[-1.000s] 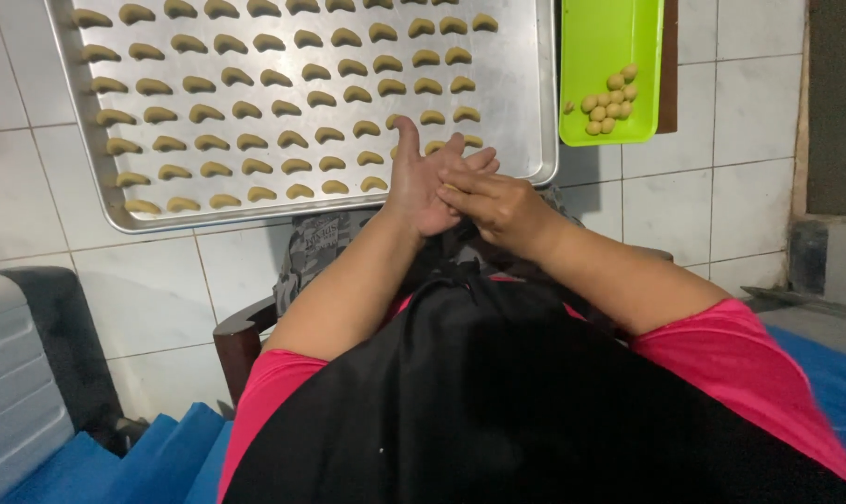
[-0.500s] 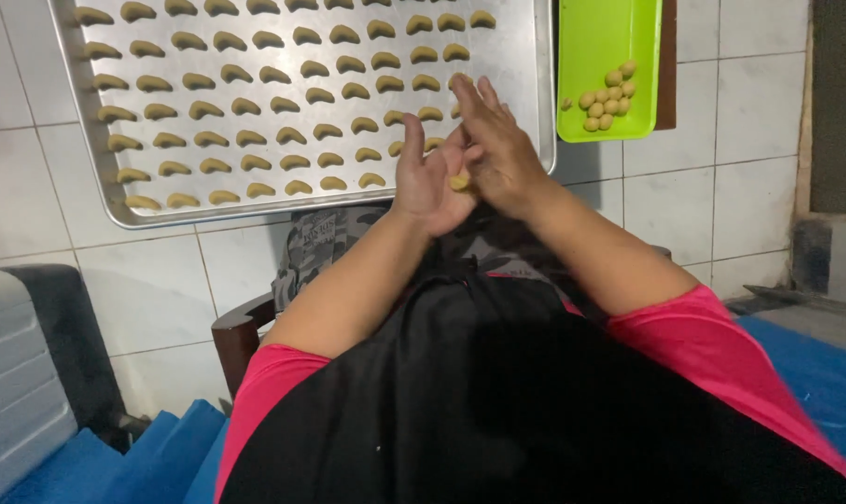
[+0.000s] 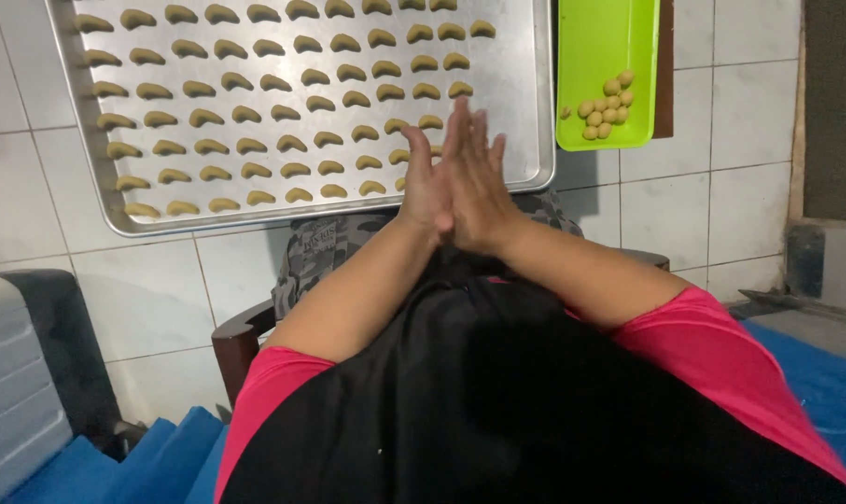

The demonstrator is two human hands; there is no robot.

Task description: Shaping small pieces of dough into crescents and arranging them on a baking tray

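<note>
white glazed square floor tiles with thin grout lines; blue mat at right; grey ribbed plastic crate at left.

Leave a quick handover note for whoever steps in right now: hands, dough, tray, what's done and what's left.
Left hand and right hand: palms pressed together, fingers up, over the near right corner of the metal tray. Anything between them is hidden.
Tray: rows of crescent dough pieces cover most of it; a bare strip remains on its right side.
Green tray, to the right: a small cluster of dough balls, not yet shaped.
Left: shape those balls and fill the bare strip.
</note>
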